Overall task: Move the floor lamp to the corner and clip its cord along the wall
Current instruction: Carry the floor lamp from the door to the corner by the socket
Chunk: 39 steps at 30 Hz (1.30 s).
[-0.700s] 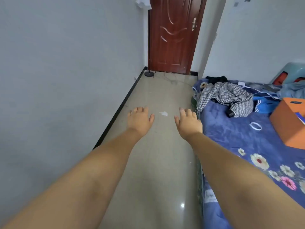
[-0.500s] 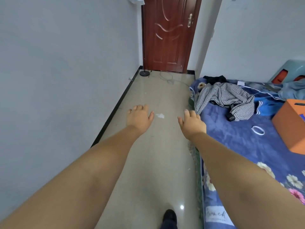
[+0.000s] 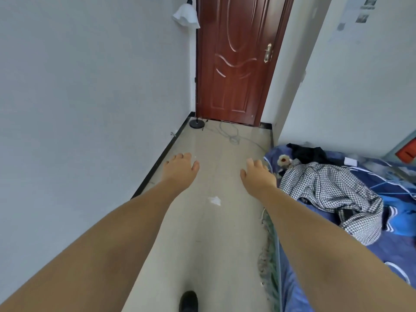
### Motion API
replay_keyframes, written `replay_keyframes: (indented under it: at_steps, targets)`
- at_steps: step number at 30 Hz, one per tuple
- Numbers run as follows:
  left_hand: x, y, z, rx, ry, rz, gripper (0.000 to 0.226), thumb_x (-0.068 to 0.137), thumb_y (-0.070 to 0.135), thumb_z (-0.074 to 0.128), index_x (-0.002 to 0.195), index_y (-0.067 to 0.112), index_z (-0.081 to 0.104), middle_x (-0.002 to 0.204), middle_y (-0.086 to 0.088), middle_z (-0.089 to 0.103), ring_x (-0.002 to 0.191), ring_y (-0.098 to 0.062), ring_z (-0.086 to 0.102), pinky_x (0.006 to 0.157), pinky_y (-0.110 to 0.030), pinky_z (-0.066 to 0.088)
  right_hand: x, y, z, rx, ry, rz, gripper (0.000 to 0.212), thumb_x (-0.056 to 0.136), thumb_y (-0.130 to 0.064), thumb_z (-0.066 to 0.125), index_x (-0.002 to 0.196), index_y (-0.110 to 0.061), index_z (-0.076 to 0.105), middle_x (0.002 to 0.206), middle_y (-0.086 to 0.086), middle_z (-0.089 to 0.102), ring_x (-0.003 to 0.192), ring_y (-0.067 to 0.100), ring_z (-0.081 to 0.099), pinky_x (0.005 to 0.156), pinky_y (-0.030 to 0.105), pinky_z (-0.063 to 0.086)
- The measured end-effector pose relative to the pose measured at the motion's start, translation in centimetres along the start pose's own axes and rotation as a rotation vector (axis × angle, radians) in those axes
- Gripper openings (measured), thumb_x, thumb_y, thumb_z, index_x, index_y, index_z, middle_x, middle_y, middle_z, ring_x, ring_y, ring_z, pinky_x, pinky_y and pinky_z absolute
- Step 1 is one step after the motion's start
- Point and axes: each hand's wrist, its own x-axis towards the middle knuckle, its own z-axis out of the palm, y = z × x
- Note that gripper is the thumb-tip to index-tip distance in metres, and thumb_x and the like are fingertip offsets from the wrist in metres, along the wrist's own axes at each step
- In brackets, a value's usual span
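Presently: floor lamp [image 3: 196, 64], standing at the far end of the room in the corner where the left wall [image 3: 90, 86] meets the door [image 3: 236, 64]; round black flat base [image 3: 197, 124] on the floor [image 3: 202, 233], thin dark pole rising along the door frame, white ruffled glass-like shade [image 3: 185, 18] at top. Cord [image 3: 233, 137], pale grey, lying loose in a coil and loops on the floor in front of the door, trailing toward the bed [image 3: 360, 244]. Left hand [image 3: 180, 171] and right hand [image 3: 258, 176], both bare, palms down, fingers spread and slightly curled, holding nothing, stretched forward over the floor and well apart from lamp and cord; the lamp base lies beyond and a little right of the left hand, the cord coil between the two hands and farther off. Floor: glossy beige tile, smooth, with a black skirting strip [image 3: 162, 158] along the left wall. Small white crumpled scrap [image 3: 214, 200] on the tile between the forearms. Door: reddish-brown wood with carved curved panels and a brass handle [image 3: 268, 52]. Bed at right: blue patterned cover, soft; black-and-white houndstooth garment [image 3: 333, 192] heaped on it; dark cloth [image 3: 308, 154] behind; small plush toy [image 3: 284, 159] near the bed's corner. Black shoe toe [image 3: 189, 301] at bottom edge.
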Motion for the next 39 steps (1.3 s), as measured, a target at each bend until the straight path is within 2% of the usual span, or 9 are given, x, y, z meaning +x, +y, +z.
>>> replay_keyframes:
  at_steps: [4,11,16,19,23,28,31,35,39]
  targets:
    - [13.1,-0.4,1.1,0.005,0.000,0.025,0.050,0.093,0.039,0.030,0.130,0.010,0.046,0.129,-0.017,0.055,0.117,-0.033,0.049,0.096,-0.047,0.038,12.8,-0.2,0.9,-0.016,-0.022,0.003,0.047,0.098,-0.033,0.030,0.140,-0.011,0.029,0.137,0.017,0.042,0.121,0.038,0.044,0.088,0.045,0.046]
    - [35.1,0.6,0.9,-0.001,0.012,0.085,0.048,0.092,0.038,0.030,0.122,0.008,0.053,0.119,-0.017,0.059,0.110,-0.032,0.052,0.089,-0.044,0.041,33.5,0.7,-1.5,-0.009,-0.017,0.070,0.044,0.098,-0.034,0.029,0.135,-0.011,0.036,0.132,0.015,0.043,0.117,0.035,0.046,0.080,0.042,0.046]
    - [49.9,0.9,3.5,-0.010,0.030,0.117,0.037,0.091,0.034,0.031,0.107,0.010,0.054,0.103,-0.013,0.060,0.097,-0.030,0.054,0.074,-0.038,0.035,48.8,1.7,-1.5,-0.017,-0.008,0.084,0.048,0.098,-0.034,0.027,0.142,-0.015,0.028,0.134,0.014,0.042,0.118,0.034,0.046,0.079,0.041,0.044]
    - [59.8,0.5,5.0,-0.014,0.050,0.100,0.039,0.092,0.035,0.030,0.111,0.010,0.053,0.109,-0.014,0.061,0.100,-0.031,0.054,0.080,-0.042,0.042,59.1,1.8,-0.6,-0.015,-0.009,0.051,0.048,0.098,-0.034,0.027,0.141,-0.013,0.029,0.136,0.014,0.042,0.119,0.033,0.046,0.082,0.042,0.045]
    - [72.0,-0.5,6.0,-0.013,0.068,0.018,0.044,0.095,0.038,0.031,0.125,0.011,0.049,0.115,-0.014,0.061,0.106,-0.031,0.053,0.086,-0.043,0.043,72.9,2.1,0.2,-0.019,-0.038,0.024,0.046,0.097,-0.034,0.029,0.137,-0.011,0.034,0.135,0.014,0.042,0.119,0.033,0.046,0.088,0.044,0.045]
    - [85.8,-2.4,6.3,0.027,0.073,-0.021,0.042,0.096,0.038,0.030,0.122,0.011,0.051,0.118,-0.014,0.060,0.108,-0.030,0.053,0.088,-0.043,0.044,88.1,0.1,-0.1,0.024,-0.027,-0.026,0.043,0.096,-0.031,0.033,0.135,-0.014,0.035,0.125,0.014,0.047,0.113,0.034,0.050,0.076,0.038,0.040]
    - [94.1,-3.6,7.7,0.016,0.047,-0.072,0.044,0.097,0.038,0.029,0.122,0.010,0.051,0.120,-0.014,0.059,0.111,-0.030,0.052,0.090,-0.043,0.043,96.7,-1.1,1.0,0.021,-0.036,-0.063,0.045,0.096,-0.030,0.033,0.139,-0.016,0.032,0.128,0.014,0.046,0.115,0.034,0.048,0.077,0.038,0.040]
    - [106.1,-4.3,10.3,0.053,0.030,-0.012,0.044,0.097,0.038,0.029,0.121,0.009,0.052,0.117,-0.013,0.060,0.108,-0.029,0.053,0.088,-0.041,0.045,108.5,-1.9,2.6,0.019,-0.066,-0.052,0.046,0.098,-0.032,0.031,0.141,-0.016,0.030,0.135,0.013,0.043,0.120,0.033,0.045,0.084,0.042,0.043]
    - [118.9,-5.3,11.9,0.107,-0.017,0.047,0.045,0.097,0.039,0.029,0.121,0.009,0.052,0.114,-0.013,0.061,0.105,-0.028,0.055,0.087,-0.041,0.046,119.9,-2.7,3.1,0.067,-0.078,-0.018,0.046,0.098,-0.033,0.031,0.141,-0.016,0.029,0.134,0.013,0.042,0.119,0.034,0.048,0.085,0.044,0.045]
